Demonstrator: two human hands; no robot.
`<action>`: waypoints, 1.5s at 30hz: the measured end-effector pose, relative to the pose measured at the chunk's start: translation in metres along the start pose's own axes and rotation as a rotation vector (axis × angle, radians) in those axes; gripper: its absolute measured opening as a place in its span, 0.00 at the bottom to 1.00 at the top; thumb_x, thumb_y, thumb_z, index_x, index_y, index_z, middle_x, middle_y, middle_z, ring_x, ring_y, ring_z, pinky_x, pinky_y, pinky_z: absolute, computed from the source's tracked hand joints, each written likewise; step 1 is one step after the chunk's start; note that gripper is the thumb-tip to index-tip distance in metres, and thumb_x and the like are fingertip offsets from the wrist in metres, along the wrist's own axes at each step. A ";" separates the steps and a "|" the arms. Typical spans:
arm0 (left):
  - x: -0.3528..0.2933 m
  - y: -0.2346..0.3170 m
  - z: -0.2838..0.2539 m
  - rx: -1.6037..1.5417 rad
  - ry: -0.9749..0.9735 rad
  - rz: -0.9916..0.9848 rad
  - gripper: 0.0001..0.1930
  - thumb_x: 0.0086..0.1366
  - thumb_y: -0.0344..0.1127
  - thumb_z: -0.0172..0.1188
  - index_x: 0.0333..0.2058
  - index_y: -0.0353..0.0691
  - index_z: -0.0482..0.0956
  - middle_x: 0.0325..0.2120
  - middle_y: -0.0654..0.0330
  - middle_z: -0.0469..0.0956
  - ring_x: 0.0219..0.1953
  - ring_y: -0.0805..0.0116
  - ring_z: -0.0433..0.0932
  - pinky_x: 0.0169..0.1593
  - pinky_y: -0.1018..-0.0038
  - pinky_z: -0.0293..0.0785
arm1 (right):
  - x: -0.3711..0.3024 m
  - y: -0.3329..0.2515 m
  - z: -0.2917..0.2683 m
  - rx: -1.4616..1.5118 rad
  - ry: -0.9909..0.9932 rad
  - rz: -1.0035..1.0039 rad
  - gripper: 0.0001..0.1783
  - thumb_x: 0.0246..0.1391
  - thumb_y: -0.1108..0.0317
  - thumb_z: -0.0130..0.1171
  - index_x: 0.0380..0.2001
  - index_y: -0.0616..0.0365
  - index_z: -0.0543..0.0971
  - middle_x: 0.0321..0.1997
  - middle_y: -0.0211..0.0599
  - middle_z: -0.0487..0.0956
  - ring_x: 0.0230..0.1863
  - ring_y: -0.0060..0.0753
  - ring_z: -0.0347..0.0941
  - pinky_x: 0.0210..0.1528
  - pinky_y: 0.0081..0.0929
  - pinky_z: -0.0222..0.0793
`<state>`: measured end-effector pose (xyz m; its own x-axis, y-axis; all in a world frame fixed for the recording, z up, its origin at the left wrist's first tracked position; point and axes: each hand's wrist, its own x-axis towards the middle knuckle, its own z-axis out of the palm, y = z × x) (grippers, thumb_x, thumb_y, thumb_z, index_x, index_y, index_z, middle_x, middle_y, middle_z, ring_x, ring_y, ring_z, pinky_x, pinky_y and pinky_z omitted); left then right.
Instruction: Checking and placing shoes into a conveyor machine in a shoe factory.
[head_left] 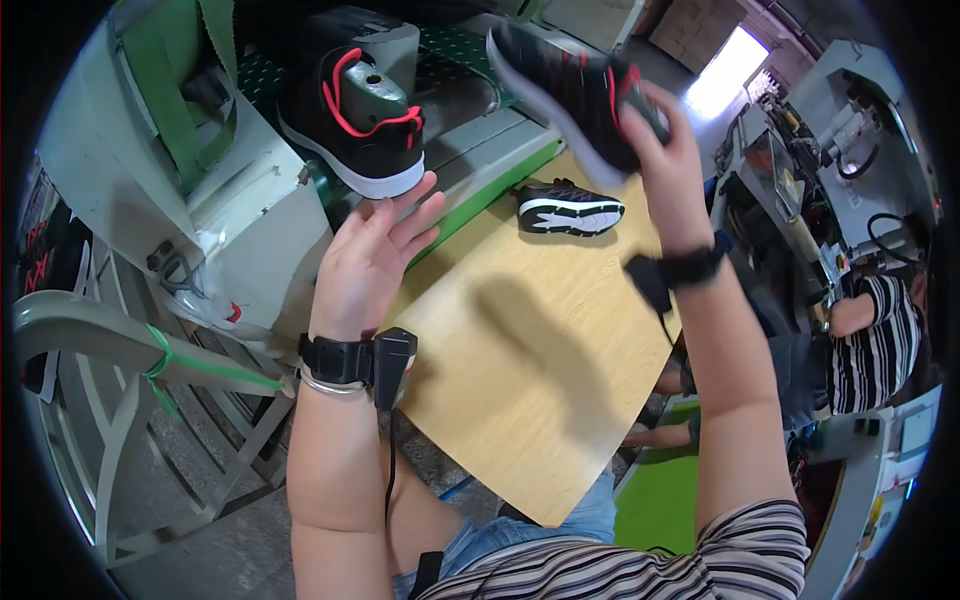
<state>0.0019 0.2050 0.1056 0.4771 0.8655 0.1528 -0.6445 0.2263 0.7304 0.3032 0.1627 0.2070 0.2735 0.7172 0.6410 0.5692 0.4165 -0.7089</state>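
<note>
My right hand, raised at the upper right, is closed around the heel end of a black sneaker with a pale sole and red collar trim. A grey-green shoe last shows at its opening; the sneaker is blurred. My left hand is open, palm up, fingertips at the heel of a second black sneaker with a white sole and red trim. Whether they touch it I cannot tell. That sneaker has a shoe last inside and stands by the green machine bed. A third sneaker lies on its side, patterned sole showing.
The third sneaker rests on a light wooden board before me. A green-edged conveyor runs behind it. At left stand a metal rack holding shoes and a grey machine housing with scissors. A person in stripes sits at right.
</note>
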 end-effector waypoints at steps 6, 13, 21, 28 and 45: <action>0.004 -0.002 -0.002 -0.079 -0.058 -0.001 0.25 0.75 0.41 0.48 0.67 0.41 0.61 0.67 0.52 0.65 0.65 0.53 0.69 0.64 0.59 0.65 | 0.145 0.111 0.085 -0.485 -0.153 -0.048 0.35 0.60 0.50 0.63 0.64 0.58 0.68 0.60 0.56 0.74 0.62 0.48 0.71 0.63 0.36 0.66; -0.003 -0.013 -0.001 0.117 0.037 -0.154 0.26 0.74 0.39 0.50 0.66 0.34 0.62 0.61 0.47 0.72 0.57 0.59 0.76 0.59 0.66 0.69 | 0.073 0.221 0.040 -1.003 -0.296 0.463 0.28 0.70 0.48 0.35 0.68 0.42 0.63 0.60 0.58 0.74 0.62 0.61 0.70 0.65 0.51 0.62; -0.006 -0.015 0.010 0.277 0.069 -0.228 0.22 0.74 0.41 0.52 0.63 0.42 0.69 0.55 0.56 0.77 0.52 0.67 0.78 0.56 0.71 0.68 | -0.079 0.213 -0.034 -0.620 -0.094 0.232 0.28 0.68 0.45 0.46 0.44 0.61 0.80 0.47 0.53 0.79 0.54 0.55 0.71 0.58 0.44 0.63; -0.006 -0.037 0.027 0.432 0.111 -0.205 0.22 0.72 0.41 0.55 0.61 0.39 0.70 0.55 0.56 0.76 0.54 0.71 0.74 0.57 0.71 0.69 | -0.169 0.126 -0.015 0.011 -0.057 0.518 0.20 0.66 0.56 0.58 0.51 0.59 0.71 0.49 0.35 0.75 0.52 0.26 0.69 0.58 0.26 0.66; -0.061 -0.143 0.063 1.129 -0.019 -0.399 0.61 0.47 0.50 0.76 0.71 0.32 0.44 0.58 0.34 0.60 0.60 0.34 0.64 0.64 0.51 0.63 | -0.217 -0.042 0.034 -0.202 -0.169 0.333 0.25 0.61 0.67 0.58 0.61 0.59 0.71 0.71 0.49 0.60 0.72 0.52 0.57 0.72 0.42 0.51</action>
<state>0.1026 0.0919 0.0336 0.5387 0.8147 -0.2149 0.4352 -0.0506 0.8989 0.1934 0.0086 0.0881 0.3468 0.8825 0.3176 0.6161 0.0410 -0.7866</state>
